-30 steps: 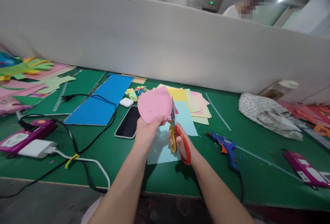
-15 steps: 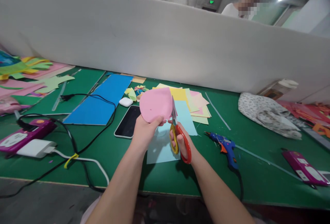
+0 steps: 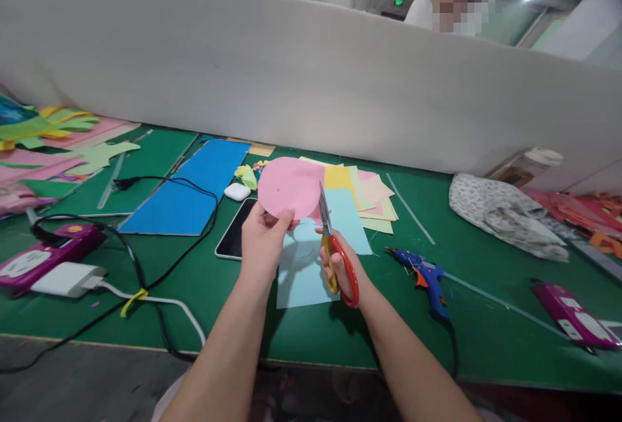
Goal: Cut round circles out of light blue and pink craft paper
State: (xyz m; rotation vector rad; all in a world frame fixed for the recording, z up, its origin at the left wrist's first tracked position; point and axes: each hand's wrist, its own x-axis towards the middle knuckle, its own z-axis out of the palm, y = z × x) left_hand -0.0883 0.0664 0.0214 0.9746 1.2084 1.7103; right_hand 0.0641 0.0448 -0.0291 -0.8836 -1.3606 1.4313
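Observation:
A rounded piece of pink paper (image 3: 289,187) is pinched at its lower edge by my left hand (image 3: 265,231), thumb on top. My right hand (image 3: 343,263) has its fingers through the handles of the scissors (image 3: 340,260), one loop red and the other yellow. The metal blades point up and lie against the right edge of the pink paper. Below both hands a light blue sheet (image 3: 306,279) lies on the green table, and yellow, pink and pale green papers (image 3: 376,195) are stacked behind it.
Left of my hands are a phone (image 3: 236,234), a white case (image 3: 238,192), a blue board (image 3: 184,188) and a purple power strip (image 3: 53,253) with cables. Rightward lie a blue glue gun (image 3: 422,276) and a patterned cloth (image 3: 500,214). A person (image 3: 451,4) is beyond the white partition.
My left hand has shifted slightly left and turned the pink paper, whose outline now looks rounder. The scissors stay at its right edge, almost in the same place.

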